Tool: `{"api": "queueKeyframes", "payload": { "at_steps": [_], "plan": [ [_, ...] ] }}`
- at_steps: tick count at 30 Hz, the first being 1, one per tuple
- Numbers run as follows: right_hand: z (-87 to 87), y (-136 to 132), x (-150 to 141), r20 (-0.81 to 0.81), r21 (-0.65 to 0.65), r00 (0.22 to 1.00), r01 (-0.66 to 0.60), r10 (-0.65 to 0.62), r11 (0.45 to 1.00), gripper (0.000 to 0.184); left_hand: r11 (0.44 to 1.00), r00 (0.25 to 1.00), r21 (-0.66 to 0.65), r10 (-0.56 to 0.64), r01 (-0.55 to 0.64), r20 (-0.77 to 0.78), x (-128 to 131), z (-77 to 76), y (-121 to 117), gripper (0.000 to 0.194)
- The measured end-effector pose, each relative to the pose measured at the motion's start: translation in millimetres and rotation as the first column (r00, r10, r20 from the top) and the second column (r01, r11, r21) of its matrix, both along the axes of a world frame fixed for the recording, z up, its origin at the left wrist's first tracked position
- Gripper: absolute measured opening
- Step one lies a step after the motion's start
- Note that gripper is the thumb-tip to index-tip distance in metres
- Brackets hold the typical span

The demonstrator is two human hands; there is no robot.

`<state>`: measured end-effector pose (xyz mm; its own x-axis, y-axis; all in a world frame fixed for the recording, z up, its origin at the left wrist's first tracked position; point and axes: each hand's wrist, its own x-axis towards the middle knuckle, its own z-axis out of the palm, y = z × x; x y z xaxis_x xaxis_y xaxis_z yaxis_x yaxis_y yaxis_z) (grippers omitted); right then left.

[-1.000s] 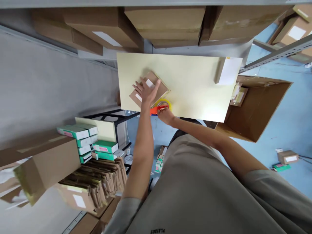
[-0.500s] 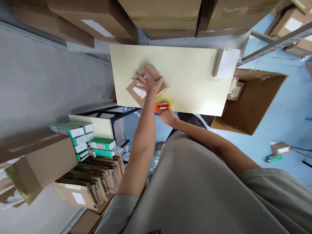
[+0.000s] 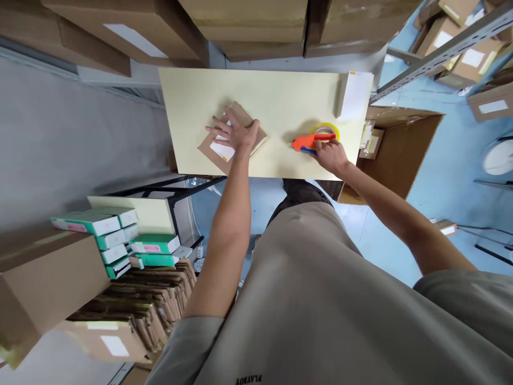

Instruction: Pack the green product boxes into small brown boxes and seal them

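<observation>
My left hand [image 3: 237,131] lies spread across a small brown cardboard parcel [image 3: 242,113], pressing on its top near a white label [image 3: 221,151]. The parcel sits at an angle on the left half of the pale yellow table [image 3: 280,96]. My right hand [image 3: 331,157] is closed round the handle of an orange tape dispenser [image 3: 306,141] with a blue part and a yellow tape roll. It holds the dispenser over the right half of the table, apart from the parcel.
A white box [image 3: 355,95] stands at the table's far right corner. Beyond the right edge is an open carton [image 3: 396,155] with small parcels inside. Large cartons [image 3: 248,21] line the back. Green-and-white boxes [image 3: 154,244] and folded cardboard [image 3: 160,299] lie at the lower left.
My right hand has carried the tape dispenser from beside the parcel to the right, over the table. My left hand stays on the parcel. The view has shifted slightly.
</observation>
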<state>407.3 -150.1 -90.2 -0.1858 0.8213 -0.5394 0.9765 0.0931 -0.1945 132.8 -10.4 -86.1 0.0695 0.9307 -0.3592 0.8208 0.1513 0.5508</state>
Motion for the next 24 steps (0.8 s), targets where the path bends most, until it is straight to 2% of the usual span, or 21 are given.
{"api": "queueKeyframes", "payload": {
  "at_steps": [4, 8, 13, 18, 21, 24],
  "plan": [
    [-14.7, 40.7, -18.3, -0.011, 0.067, 0.999, -0.04, 0.041, 0.997, 0.064, 0.997, 0.998, 0.075, -0.009, 0.004, 0.063, -6.2, 7.0, -11.2, 0.066],
    [-29.3, 59.7, -52.6, -0.023, 0.128, 0.98, -0.195, 0.199, 0.972, 0.061, 0.998, 0.999, 0.053, -0.041, 0.042, -0.013, -31.9, 4.5, -29.4, 0.08],
    [-45.8, 49.6, -91.4, -0.057, 0.174, 0.891, -0.436, 0.451, 0.883, 0.063, 0.989, 0.987, -0.04, -0.142, 0.139, -0.072, -65.1, 0.2, -58.5, 0.096],
    [-53.4, 32.4, -124.0, -0.078, 0.175, 0.809, -0.564, 0.582, 0.807, 0.06, 0.979, 0.976, -0.004, -0.205, 0.205, -0.073, -73.7, 4.3, -91.1, 0.082],
    [-54.1, 36.1, -117.8, -0.1, 0.176, 0.767, -0.613, 0.633, 0.77, 0.057, 0.979, 0.975, 0.007, -0.204, 0.205, -0.085, -72.3, 6.2, -99.7, 0.077],
    [-52.9, 55.3, -84.9, -0.16, 0.158, 0.753, -0.618, 0.638, 0.77, 0.057, 0.982, 0.979, -0.017, -0.187, 0.187, -0.083, -70.0, 10.1, -99.9, 0.074]
  ]
}}
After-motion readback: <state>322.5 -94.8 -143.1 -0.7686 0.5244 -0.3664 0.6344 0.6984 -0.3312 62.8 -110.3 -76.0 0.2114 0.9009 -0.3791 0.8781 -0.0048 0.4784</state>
